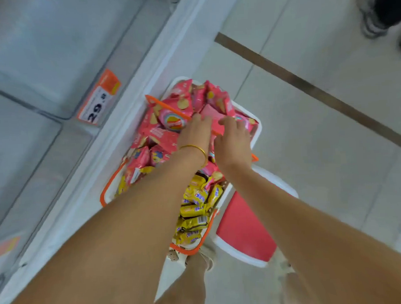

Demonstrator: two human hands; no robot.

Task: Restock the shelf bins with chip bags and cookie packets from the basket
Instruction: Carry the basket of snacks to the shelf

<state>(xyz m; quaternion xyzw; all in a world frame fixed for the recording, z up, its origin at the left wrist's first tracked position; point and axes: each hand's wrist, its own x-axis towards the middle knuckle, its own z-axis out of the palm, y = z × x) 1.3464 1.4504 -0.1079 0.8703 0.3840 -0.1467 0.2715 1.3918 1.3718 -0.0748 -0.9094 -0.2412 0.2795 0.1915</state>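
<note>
A person's left hand [194, 133] rests with fingers stretched on a pink chip bag [213, 119] atop the heaped basket [258, 127]. The right hand [233, 142] curls over the same bag, its grip unclear in the blur. Yellow cookie packets [195, 209] fill the basket's near end, below clear shelf bins [30, 56]

Left hand [195, 133]: arm stretched forward and down, fingers straight, palm down.
Right hand [232, 141]: just beside it, fingers bent; grip unclear.
</note>
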